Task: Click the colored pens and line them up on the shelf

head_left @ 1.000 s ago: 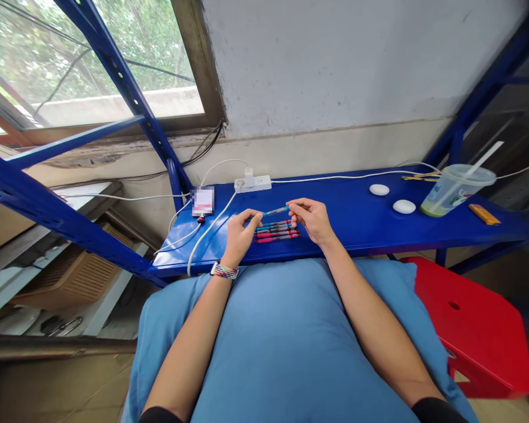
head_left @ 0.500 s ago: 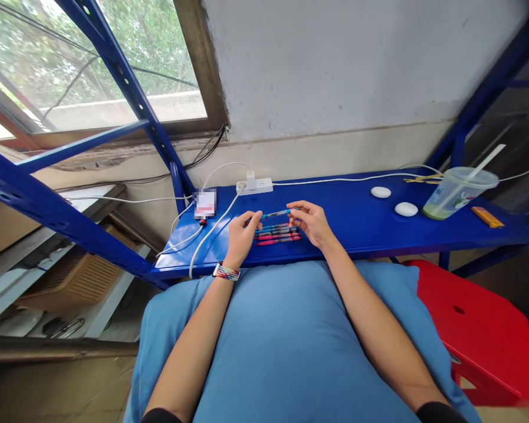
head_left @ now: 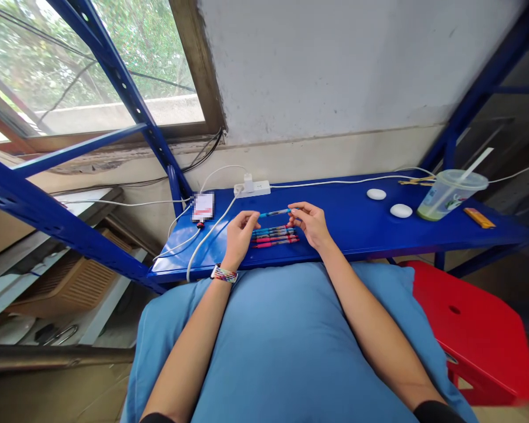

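Observation:
A blue pen (head_left: 274, 213) is held level above the table between my two hands. My left hand (head_left: 241, 233) pinches its left end with thumb and fingers. At the other end, my right hand (head_left: 310, 222) grips it between thumb and forefinger, the remaining fingers curled. Just below the held pen, several more pens (head_left: 274, 236) lie side by side on the blue table (head_left: 335, 226). Blue ones are farther from me, and pink ones (head_left: 273, 242) lie nearest. My left hand partly covers their left ends.
A white power strip (head_left: 258, 188) with cables stands by the wall. Left of it lies a phone-like device (head_left: 203, 207) on a cable. To the right are two white oval objects (head_left: 401, 210), a plastic cup (head_left: 452, 194) with a straw and an orange packet (head_left: 479, 218). A red stool (head_left: 471, 323) stands at right.
Both hands still hold the blue pen above the others, almost unmoved. The whole view has shifted slightly, so things on the right appear a little farther left.

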`<control>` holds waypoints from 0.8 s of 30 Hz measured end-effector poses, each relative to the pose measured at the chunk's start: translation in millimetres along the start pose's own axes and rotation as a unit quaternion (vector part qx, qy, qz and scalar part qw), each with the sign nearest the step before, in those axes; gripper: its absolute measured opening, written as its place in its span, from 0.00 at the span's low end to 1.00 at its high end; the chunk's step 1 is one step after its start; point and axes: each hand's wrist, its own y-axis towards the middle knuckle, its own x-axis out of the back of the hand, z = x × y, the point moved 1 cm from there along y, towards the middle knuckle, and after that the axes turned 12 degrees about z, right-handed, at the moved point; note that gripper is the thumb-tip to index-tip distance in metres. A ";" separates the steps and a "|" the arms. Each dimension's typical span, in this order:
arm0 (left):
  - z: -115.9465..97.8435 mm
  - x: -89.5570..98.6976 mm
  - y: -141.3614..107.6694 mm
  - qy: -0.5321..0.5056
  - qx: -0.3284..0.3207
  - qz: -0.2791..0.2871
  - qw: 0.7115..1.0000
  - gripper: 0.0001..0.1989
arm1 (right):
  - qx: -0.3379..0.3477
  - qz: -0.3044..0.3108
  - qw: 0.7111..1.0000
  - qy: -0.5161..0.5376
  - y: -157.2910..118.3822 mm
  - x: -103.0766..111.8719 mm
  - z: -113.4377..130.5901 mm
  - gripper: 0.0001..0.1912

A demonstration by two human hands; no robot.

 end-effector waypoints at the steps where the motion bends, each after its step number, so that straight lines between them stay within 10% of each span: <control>1: 0.3 0.3 0.2 -0.014 -0.005 -0.001 1.000 0.16 | 0.002 -0.003 1.000 0.002 0.0 0.0 -0.1 0.17; 10: 3.7 4.2 1.5 0.006 0.033 -0.021 0.999 0.36 | 0.002 0.007 1.000 0.030 2.2 3.8 -3.0 0.15; 24: 19.6 10.1 6.8 -0.115 0.009 -0.053 0.992 0.15 | -0.007 -0.061 0.993 0.105 6.2 12.4 -3.5 0.08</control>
